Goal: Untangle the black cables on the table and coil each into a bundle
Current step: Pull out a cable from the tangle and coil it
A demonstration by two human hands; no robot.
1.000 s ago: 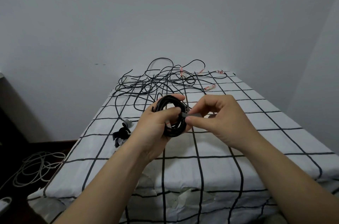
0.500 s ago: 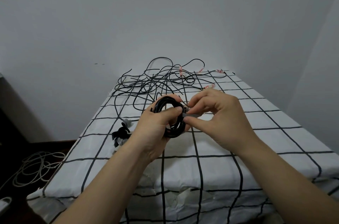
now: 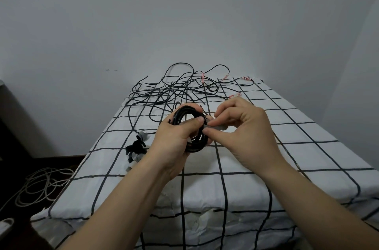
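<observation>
A coiled black cable bundle [image 3: 190,129] is held above the middle of the table. My left hand [image 3: 174,139] grips it, with the thumb laid across the coil. My right hand [image 3: 242,126] pinches a grey strap [image 3: 215,125] at the coil's right side. At the far end of the table lies a tangle of loose black cables [image 3: 176,90], some with red-and-white tags.
The table [image 3: 266,178] wears a white cloth with a black grid. A small heap of grey and black straps [image 3: 136,147] lies near its left edge. Pale cables [image 3: 39,184] lie looped on the dark floor at the left. A plain wall stands behind.
My right hand has shifted slightly left and closer to the coil, its fingers working the grey strap. The left hand has kept its hold on the bundle.
</observation>
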